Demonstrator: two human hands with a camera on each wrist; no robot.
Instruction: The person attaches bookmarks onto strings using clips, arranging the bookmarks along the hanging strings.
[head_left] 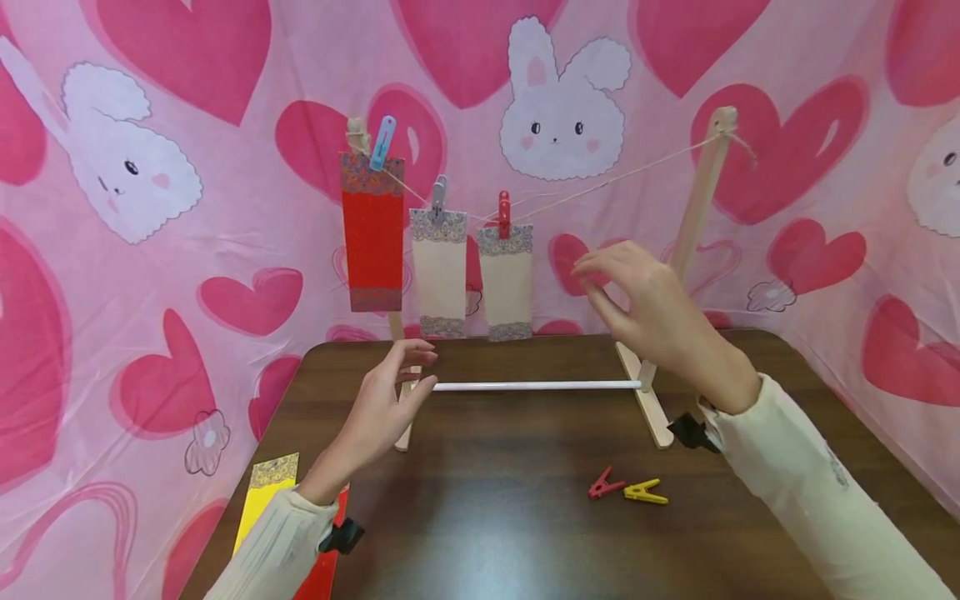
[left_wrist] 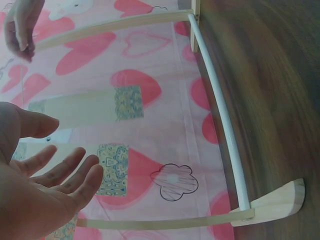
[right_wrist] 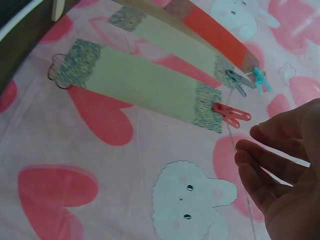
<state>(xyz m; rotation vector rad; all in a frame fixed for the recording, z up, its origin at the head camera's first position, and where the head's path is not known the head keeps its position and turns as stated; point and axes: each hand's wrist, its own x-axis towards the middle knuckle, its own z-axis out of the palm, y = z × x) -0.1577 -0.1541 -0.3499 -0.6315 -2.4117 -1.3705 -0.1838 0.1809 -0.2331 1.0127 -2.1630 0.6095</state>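
Three paper strips hang from a string on a wooden frame. The red strip [head_left: 373, 250] at left is held by a blue clothespin [head_left: 382, 143]. Beside it hangs a cream strip [head_left: 440, 279] under a grey clothespin [head_left: 438, 198], then another cream strip [head_left: 507, 283] under a red clothespin [head_left: 504, 214]. My left hand [head_left: 386, 408], its fingers loosely bent, is near the left post, below the strips, holding nothing. To the right of the red clothespin my right hand [head_left: 648, 308] is raised, fingers loosely bent; in the right wrist view a gap separates its fingertips from that clothespin.
A white rod [head_left: 536, 386] joins the frame's two feet, and the right post [head_left: 701, 200] leans behind my right hand. A red clothespin [head_left: 604, 483] and a yellow clothespin [head_left: 645, 492] lie on the brown table [head_left: 480, 508]. Yellow paper [head_left: 272, 492] and red paper lie by my left forearm.
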